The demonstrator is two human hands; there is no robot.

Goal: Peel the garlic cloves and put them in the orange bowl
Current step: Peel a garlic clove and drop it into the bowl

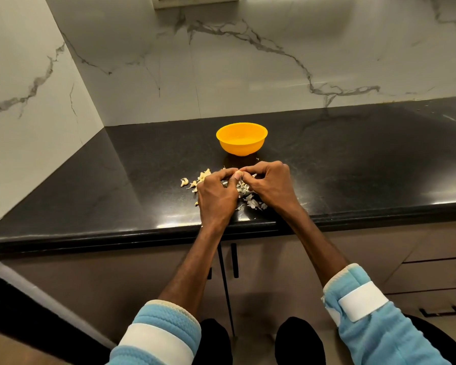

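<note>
Peeling step in hand, centre of frame: left hand [216,192] and right hand [270,184] meet fingertip to fingertip, both pinching a small pale garlic clove [238,172] that is mostly hidden between them. Loose peels [200,179] lie scattered on the dark table [353,159] under and left of the hands. Orange bowl [241,147] stands just above the hands, apart from them; no clove shows inside from this angle. Next move likely calls for stripping any remaining skin, then a short reach forward to drop the clove in.

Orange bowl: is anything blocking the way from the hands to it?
Nothing visible. Left hand and right hand pinch a garlic clove short of the orange bowl; open counter lies between, peels nearer the person.
</note>
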